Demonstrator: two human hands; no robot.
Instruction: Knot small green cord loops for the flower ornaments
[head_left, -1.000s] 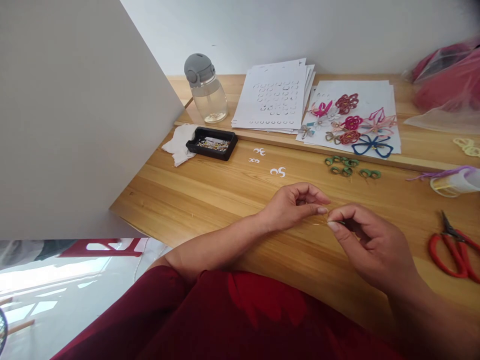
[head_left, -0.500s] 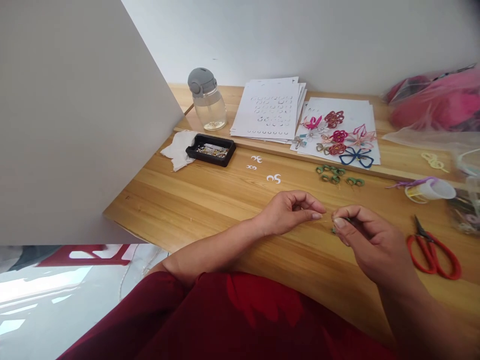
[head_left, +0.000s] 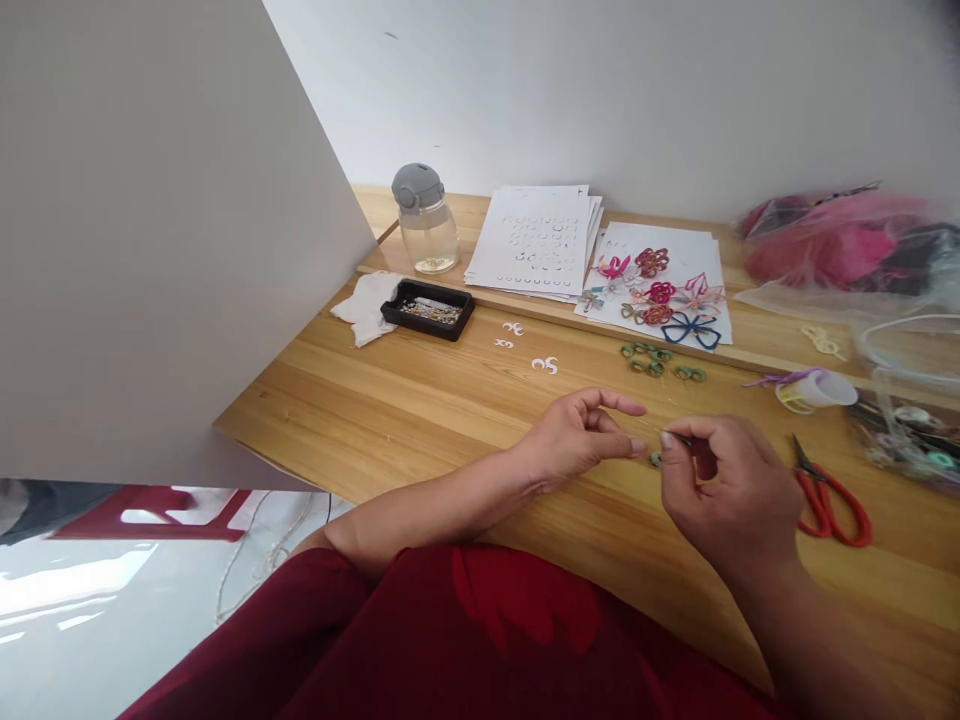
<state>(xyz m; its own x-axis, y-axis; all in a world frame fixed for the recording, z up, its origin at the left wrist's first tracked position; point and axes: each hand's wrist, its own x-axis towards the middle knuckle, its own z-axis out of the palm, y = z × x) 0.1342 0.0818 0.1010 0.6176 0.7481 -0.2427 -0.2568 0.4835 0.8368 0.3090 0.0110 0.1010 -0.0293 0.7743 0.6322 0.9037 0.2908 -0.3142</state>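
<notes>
My right hand (head_left: 731, 490) pinches a small dark green piece between thumb and forefinger; most of it is hidden behind the fingers. A bit of green (head_left: 655, 460) shows just beside that thumb. My left hand (head_left: 570, 438) is held close by on the left, thumb and fingers apart, with nothing visible gripped. A very thin thread or wire seems to run near the fingertips, too fine to make out. Beyond the hands lie several green looped pieces (head_left: 646, 358) and white paper crescents (head_left: 545, 366). Red-handled scissors (head_left: 832, 505) rest to the right of my right hand.
A black tray (head_left: 427, 325) of beads stands by a white cloth (head_left: 366, 310) and a bottle (head_left: 431, 235). Farther back are paper sheets (head_left: 529, 240) and colourful looped flowers (head_left: 656, 293). A plastic cup (head_left: 825, 388) lies tipped at right, near clear bags (head_left: 911, 440).
My left thumb and forefinger have spread apart. My right hand has turned slightly and shifted a little left, still pinching the green piece. The whole view has shifted a little.
</notes>
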